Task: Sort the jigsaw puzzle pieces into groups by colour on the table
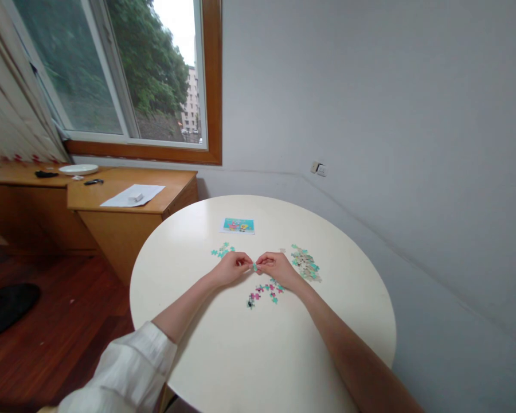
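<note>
Over the middle of the round table, my left hand [233, 267] and my right hand [278, 268] meet fingertip to fingertip. Both are pinched on a small teal jigsaw puzzle piece [255, 267]; whether it is one piece or two joined cannot be made out. Just below my right hand lie loose pink and green puzzle pieces [257, 296], some seemingly touching. A few teal pieces [222, 250] are scattered beyond my left hand. To the right of my right hand is a heap of puzzle pieces [305, 264], many with their grey backs up.
A picture card [237, 226] with colourful cartoon figures lies near the far side of the white round table [249, 367]. Left of it stands a wooden desk [180, 189] bearing a paper sheet [133, 195] and a white plate [78, 169]. A wall borders the right side.
</note>
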Tool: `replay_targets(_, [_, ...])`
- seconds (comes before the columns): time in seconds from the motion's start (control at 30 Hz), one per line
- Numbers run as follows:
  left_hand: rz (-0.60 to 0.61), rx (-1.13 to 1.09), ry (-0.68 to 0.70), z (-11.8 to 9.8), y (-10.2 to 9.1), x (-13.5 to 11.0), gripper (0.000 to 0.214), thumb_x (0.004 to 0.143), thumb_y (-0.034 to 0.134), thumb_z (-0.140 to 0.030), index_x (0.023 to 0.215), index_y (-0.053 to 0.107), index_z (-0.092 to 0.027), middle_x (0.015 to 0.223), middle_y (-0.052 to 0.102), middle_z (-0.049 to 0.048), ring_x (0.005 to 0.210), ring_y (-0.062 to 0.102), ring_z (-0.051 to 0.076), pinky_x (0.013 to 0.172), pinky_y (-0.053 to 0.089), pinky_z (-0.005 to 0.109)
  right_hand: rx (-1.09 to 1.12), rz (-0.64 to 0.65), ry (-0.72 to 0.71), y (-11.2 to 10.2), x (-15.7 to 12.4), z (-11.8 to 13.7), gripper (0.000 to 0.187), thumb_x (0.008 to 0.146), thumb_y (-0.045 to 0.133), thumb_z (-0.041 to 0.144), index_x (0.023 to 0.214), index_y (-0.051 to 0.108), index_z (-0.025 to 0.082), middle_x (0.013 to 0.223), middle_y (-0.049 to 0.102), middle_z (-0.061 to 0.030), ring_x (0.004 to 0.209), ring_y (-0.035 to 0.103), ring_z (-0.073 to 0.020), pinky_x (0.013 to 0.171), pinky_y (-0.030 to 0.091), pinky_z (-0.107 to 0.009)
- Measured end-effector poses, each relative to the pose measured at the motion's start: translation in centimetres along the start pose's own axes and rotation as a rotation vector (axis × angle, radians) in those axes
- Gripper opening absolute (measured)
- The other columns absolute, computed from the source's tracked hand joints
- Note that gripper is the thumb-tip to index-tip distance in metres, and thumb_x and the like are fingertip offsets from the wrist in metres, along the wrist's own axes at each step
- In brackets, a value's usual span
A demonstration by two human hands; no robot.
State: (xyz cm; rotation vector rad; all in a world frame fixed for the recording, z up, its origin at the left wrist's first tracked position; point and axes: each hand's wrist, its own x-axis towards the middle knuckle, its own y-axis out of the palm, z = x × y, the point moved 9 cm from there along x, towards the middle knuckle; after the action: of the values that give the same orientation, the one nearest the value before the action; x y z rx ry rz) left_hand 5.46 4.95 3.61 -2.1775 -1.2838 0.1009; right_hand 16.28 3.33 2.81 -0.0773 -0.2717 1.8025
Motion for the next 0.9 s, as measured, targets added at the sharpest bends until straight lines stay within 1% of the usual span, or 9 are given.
replay_targets(0.1, [-0.022,-0.023,-0.012,0.1,-0.5,0.1,0.022,0.072,0.053,-0.031,0.070,0.065,-0.012,0.064,0.064,0.0032,0.056,0.049,0.010,0.056,0.038,0.022,-0.037,-0.024,-0.031,-0.7,0.2,0.0,0.032,0.061,0.068,0.042,0.078,0.065,0.015,0.063,0.063,-0.0035,0.063,0.059,-0.0152,0.059,0.045,-0.027])
replay_targets(0.2, [-0.105,-0.018,-0.018,0.5,-2.2,0.4,0.018,0.071,0.052,-0.028,0.067,0.061,-0.013,0.061,0.061,0.0020,0.056,0.050,0.011,0.056,0.038,0.023,-0.191,-0.188,-0.090,-3.9,0.2,0.1,0.025,0.067,0.062,0.039,0.077,0.065,0.016,0.070,0.065,-0.0040,0.067,0.059,-0.0154,0.063,0.045,-0.028])
replay_targets(0.27, [-0.166,0.005,-0.033,1.1,-3.7,0.6,0.017,0.071,0.050,-0.028,0.066,0.058,-0.014,0.059,0.058,0.0010,0.055,0.049,0.011,0.055,0.038,0.023,-0.370,-0.359,-0.119,-6.8,-0.1,0.1,0.017,0.072,0.056,0.032,0.076,0.064,0.017,0.075,0.066,-0.0039,0.070,0.058,-0.0152,0.068,0.044,-0.029])
replay_targets(0.33, [-0.206,0.056,-0.079,2.1,-5.1,0.7,0.015,0.072,0.050,-0.027,0.066,0.057,-0.015,0.059,0.057,0.0003,0.054,0.049,0.011,0.054,0.038,0.023,-0.581,-0.477,-0.069,-9.3,-0.5,-0.5,0.015,0.076,0.051,0.022,0.078,0.065,0.018,0.078,0.066,-0.0039,0.072,0.058,-0.0150,0.073,0.043,-0.029])
replay_targets(0.43, [-0.300,0.194,-0.170,3.7,-7.4,0.6,0.012,0.072,0.049,-0.023,0.065,0.056,-0.016,0.061,0.057,0.0012,0.057,0.050,0.013,0.055,0.038,0.024,-0.910,-0.515,0.024,-10.8,-0.9,-1.4,0.019,0.079,0.049,0.018,0.087,0.066,0.018,0.092,0.065,-0.0068,0.086,0.057,-0.0185,0.080,0.038,-0.033])
replay_targets(0.53, [-0.387,0.314,-0.256,4.8,-9.6,0.2,0.013,0.074,0.048,-0.021,0.066,0.058,-0.016,0.068,0.061,0.0043,0.063,0.053,0.015,0.059,0.039,0.025,-1.110,-0.491,0.064,-10.5,-1.0,-1.7,0.025,0.082,0.050,0.023,0.101,0.065,0.020,0.105,0.060,-0.0095,0.098,0.052,-0.0224,0.084,0.033,-0.037])
replay_targets(0.67, [-0.459,0.407,-0.405,6.2,-11.7,-0.5,0.019,0.076,0.048,-0.026,0.072,0.063,-0.015,0.081,0.066,0.0084,0.075,0.057,0.019,0.065,0.040,0.029,-1.217,-0.430,0.021,-8.9,-0.7,-1.5,0.028,0.085,0.047,0.023,0.109,0.061,0.021,0.116,0.057,-0.0109,0.106,0.048,-0.0226,0.087,0.028,-0.039])
replay_targets(0.77, [-0.491,0.451,-0.490,6.7,-12.7,-1.1,0.020,0.075,0.050,-0.030,0.074,0.065,-0.017,0.087,0.067,0.0092,0.084,0.058,0.023,0.070,0.040,0.033,-1.239,-0.344,-0.026,-7.8,-0.4,-1.4,0.028,0.086,0.043,0.018,0.106,0.061,0.022,0.115,0.060,-0.0096,0.108,0.049,-0.0206,0.090,0.024,-0.040])
replay_targets(0.9, [-0.492,0.427,-0.574,7.7,-12.9,-1.7,0.017,0.072,0.053,-0.028,0.070,0.067,-0.017,0.077,0.068,0.0096,0.080,0.060,0.026,0.072,0.039,0.038,-1.230,-0.281,-0.058,-7.0,-0.3,-1.2,0.024,0.085,0.044,0.015,0.095,0.064,0.021,0.106,0.065,-0.0075,0.102,0.053,-0.0190,0.089,0.022,-0.038])
